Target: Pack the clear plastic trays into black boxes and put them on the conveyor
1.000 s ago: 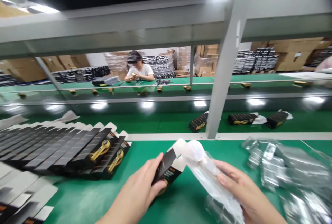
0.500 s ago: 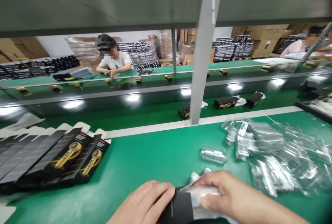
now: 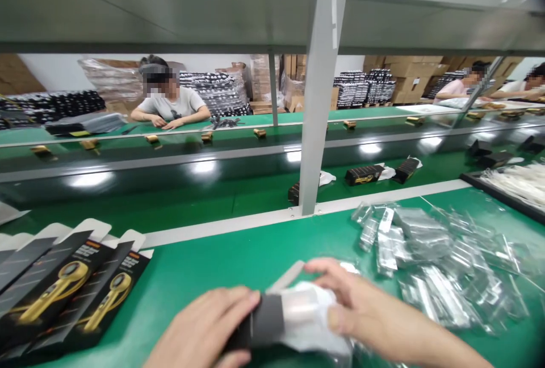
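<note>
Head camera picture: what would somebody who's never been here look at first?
Probably the two hands low in the middle: the left hand holds a black box, and the right hand grips a white bag at its open end. Next might come the black boxes with gold pictures at lower left, and the shiny heap of clear plastic pieces on the right.

White wall (image 3: pixel 51 70) behind brown cartons (image 3: pixel 403 77)

Note black box (image 3: pixel 268 320) partly hidden beneath left hand (image 3: pixel 206 325), contents of white wrapping (image 3: pixel 313 325) too blurred to identify, cartons (image 3: pixel 63 288) cut off at left picture edge, black tray (image 3: pixel 511 201) at right
</note>
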Motion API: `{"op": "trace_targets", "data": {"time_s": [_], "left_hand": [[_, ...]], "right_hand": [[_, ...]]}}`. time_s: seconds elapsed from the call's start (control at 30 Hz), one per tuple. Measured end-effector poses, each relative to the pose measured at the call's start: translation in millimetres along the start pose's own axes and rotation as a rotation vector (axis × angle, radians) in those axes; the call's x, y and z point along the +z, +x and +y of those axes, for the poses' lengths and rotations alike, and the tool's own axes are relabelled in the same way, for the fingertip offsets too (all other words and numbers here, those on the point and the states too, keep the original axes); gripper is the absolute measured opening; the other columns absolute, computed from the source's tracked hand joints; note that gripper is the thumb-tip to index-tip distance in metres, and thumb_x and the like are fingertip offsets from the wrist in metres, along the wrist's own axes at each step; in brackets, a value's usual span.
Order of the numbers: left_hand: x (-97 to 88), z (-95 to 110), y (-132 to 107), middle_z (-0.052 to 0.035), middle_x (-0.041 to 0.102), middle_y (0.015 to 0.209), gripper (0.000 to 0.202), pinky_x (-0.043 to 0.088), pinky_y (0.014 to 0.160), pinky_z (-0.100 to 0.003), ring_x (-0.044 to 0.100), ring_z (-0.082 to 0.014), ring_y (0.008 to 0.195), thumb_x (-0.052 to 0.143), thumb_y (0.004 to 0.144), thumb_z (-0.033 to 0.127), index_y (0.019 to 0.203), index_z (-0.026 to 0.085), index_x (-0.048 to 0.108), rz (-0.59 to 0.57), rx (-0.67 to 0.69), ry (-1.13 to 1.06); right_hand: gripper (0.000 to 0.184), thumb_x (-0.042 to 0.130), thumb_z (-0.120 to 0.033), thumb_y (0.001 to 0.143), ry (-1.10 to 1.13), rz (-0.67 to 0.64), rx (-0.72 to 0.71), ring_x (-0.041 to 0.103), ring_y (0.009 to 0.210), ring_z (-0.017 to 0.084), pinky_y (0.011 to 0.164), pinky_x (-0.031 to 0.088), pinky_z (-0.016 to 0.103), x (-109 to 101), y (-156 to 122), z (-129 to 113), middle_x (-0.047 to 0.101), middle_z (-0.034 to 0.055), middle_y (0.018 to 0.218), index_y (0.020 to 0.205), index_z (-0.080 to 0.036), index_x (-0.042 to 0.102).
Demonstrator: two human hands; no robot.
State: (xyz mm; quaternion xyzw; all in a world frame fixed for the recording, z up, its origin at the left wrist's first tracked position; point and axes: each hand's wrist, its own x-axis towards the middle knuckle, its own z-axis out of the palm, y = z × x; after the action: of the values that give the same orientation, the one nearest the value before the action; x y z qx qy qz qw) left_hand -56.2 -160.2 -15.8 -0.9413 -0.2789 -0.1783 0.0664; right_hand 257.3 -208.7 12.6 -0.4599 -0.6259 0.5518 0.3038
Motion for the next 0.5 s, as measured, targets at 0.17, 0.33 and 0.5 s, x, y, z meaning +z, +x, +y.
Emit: {"op": "trace_targets", "data": {"time_s": [0.17, 0.33, 0.5], "left_hand": [[15.4, -103, 73, -0.0076, 0.054, 0.130, 0.048, 0.040, 0.097, -0.033, 0.052, -0.0242, 0.116, 0.043, 0.088, 0.043, 0.131, 0.022, 0.044, -0.126, -0.369, -0.060], [54.7, -177, 156, -0.0120, 0.059, 0.123, 0.049, 0.039, 0.096, -0.045, 0.056, -0.0296, 0.109, 0.042, 0.084, 0.042, 0.126, 0.018, 0.050, -0.129, -0.476, -0.087], [84.2, -167, 199, -0.0165, 0.040, 0.141, 0.043, 0.012, 0.102, -0.067, 0.024, -0.0400, 0.133, 0.041, 0.083, 0.029, 0.122, 0.015, 0.053, -0.033, -0.487, -0.088]], "right_hand": [[0.042, 0.057, -0.034, 0.085, -1.018, 0.549, -0.174, 0.058, 0.103, 0.032, 0.081, 0.050, 0.047, -30, -1, 45, 0.060, 0.0101, 0.118, 0.124, -0.025, 0.048], [0.031, 0.069, -0.024, 0.072, -1.480, 0.496, -0.402, 0.064, 0.075, 0.027, 0.063, 0.053, 0.038, -18, 32, 86, 0.070, 0.0071, 0.099, 0.102, -0.019, 0.062], [0.006, 0.056, -0.018, 0.082, -1.432, 0.315, -0.502, 0.058, 0.106, 0.023, 0.084, 0.052, 0.034, -36, 40, 73, 0.062, 0.0024, 0.122, 0.086, -0.019, 0.061]]}}
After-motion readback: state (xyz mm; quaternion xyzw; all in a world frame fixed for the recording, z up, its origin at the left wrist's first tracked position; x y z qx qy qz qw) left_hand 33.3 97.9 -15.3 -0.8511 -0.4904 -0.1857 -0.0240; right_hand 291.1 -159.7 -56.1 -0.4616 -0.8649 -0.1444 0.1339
